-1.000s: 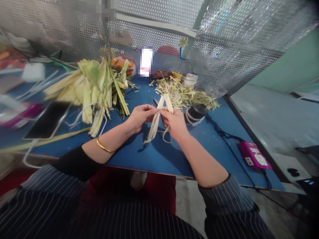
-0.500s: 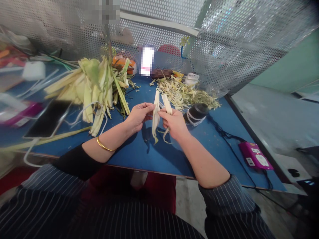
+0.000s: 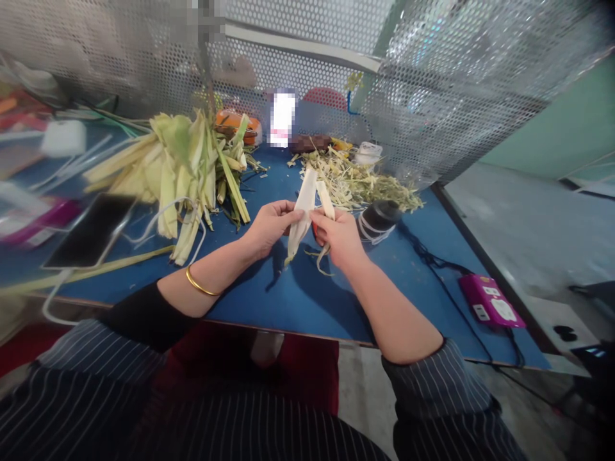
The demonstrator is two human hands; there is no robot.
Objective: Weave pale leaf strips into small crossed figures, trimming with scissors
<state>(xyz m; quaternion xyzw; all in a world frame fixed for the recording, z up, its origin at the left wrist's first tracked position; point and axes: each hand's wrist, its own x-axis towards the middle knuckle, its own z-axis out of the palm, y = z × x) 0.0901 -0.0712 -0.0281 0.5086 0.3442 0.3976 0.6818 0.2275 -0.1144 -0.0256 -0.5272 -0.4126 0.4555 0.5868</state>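
Pinching a pale, wide husk [image 3: 302,206] above the table, our left hand [image 3: 271,229] has thumb and fingers closed on its side. Our right hand [image 3: 342,237] is clamped on a narrow husk strip [image 3: 325,198], fingertips at the wide husk's other edge; whether they grip it too, we cannot tell. A red-orange part [image 3: 315,229] shows by those fingers. Both husks: papery, tapering, ends curled.

Just beside the right hand: black cone [image 3: 379,218], wound with white cord. Beyond it, a heap of dry, shredded husk [image 3: 355,179]; behind that, a translucent container [image 3: 369,153], contents unclear. Left of the heap, an orange packet [image 3: 236,121], any print illegible.

Toward our left: fanned bundle of ribbed yellow-green husks [image 3: 185,160], then a dark-screened, flat device [image 3: 91,230] with white cable. Far right, a magenta power strip [image 3: 490,299], markings too small to read. Surface: matte blue table [image 3: 288,310]; backing: perforated mesh panel [image 3: 307,61].
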